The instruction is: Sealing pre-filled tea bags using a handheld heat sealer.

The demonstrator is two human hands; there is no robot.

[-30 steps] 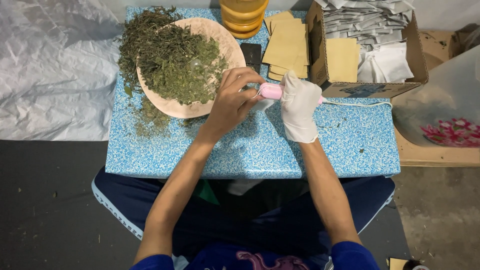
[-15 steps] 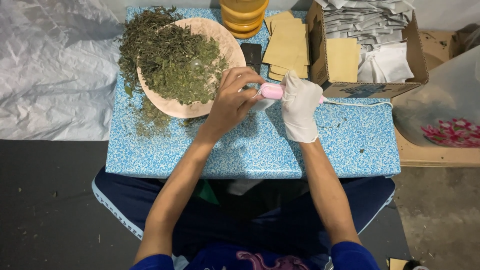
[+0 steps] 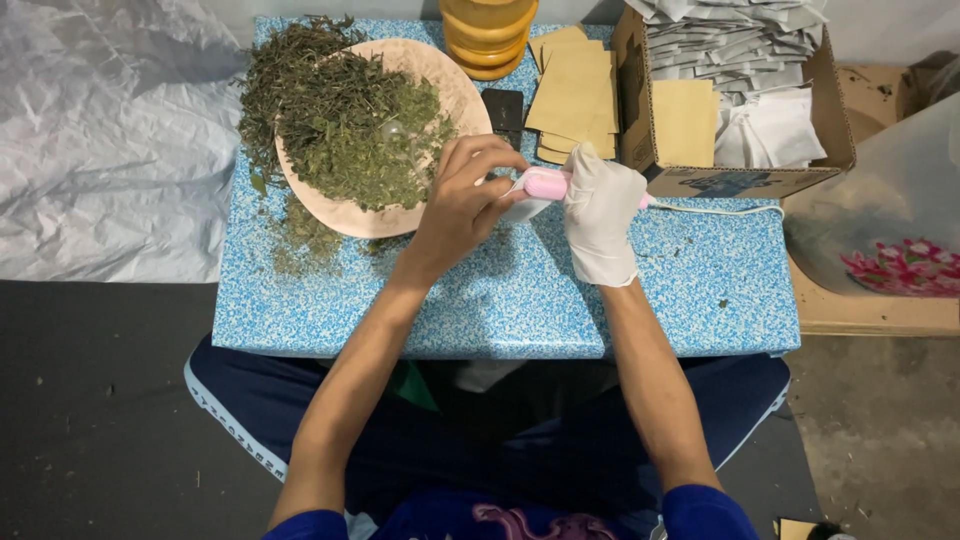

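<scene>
Nothing much is shifting since the earlier frames: both hands are staying where they were, just in front of the dish, working the same small device.

The right hand (image 3: 600, 215), wearing a white glove, is closing its grip around the pink handheld device (image 3: 547, 183), whose white cord (image 3: 715, 210) is trailing off to the right across the blue speckled surface (image 3: 500, 300). The bare left hand (image 3: 462, 200) is curling its fingers together at the device's left end, pinching a small white packet (image 3: 522, 207) there; how far the packet is sitting inside the device I cannot tell.

Just to the left of the hands, a shallow pinkish dish (image 3: 455, 90) is holding a heap of dried green herb (image 3: 345, 125), with loose bits lying scattered on the surface beside it. Behind the hands, a stack of tan paper envelopes (image 3: 575, 95) is lying next to a small dark object (image 3: 503, 108) and a yellow ribbed jar (image 3: 487, 35). To the right, an open cardboard box (image 3: 740, 183) is holding white sachets and more tan envelopes.
</scene>
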